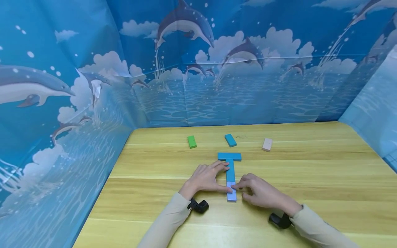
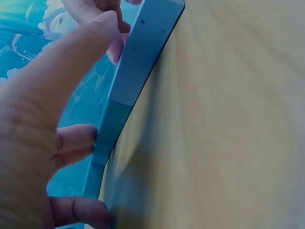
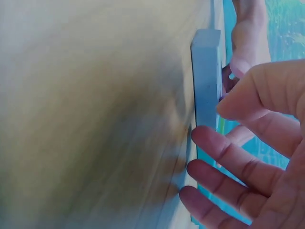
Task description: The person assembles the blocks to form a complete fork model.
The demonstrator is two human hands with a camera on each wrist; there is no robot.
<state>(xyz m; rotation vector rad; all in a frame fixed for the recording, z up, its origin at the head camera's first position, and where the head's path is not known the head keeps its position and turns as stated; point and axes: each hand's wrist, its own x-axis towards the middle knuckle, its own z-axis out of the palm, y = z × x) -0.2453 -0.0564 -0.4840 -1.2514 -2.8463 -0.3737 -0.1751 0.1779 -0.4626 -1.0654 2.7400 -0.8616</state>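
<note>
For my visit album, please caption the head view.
Left hand and right hand touch a T of blue and lavender blocks on a table.

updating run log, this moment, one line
left hand: touches blue stem; right hand: at lavender block; apart: green block, blue block, pale block

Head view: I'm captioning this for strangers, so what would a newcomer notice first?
Probably the bright dolphin backdrop behind the table. Then the T of blue and lavender blocks in front of it, with the left hand and right hand at its stem. Beyond the T lie a green block, a blue block and a pale block.
</note>
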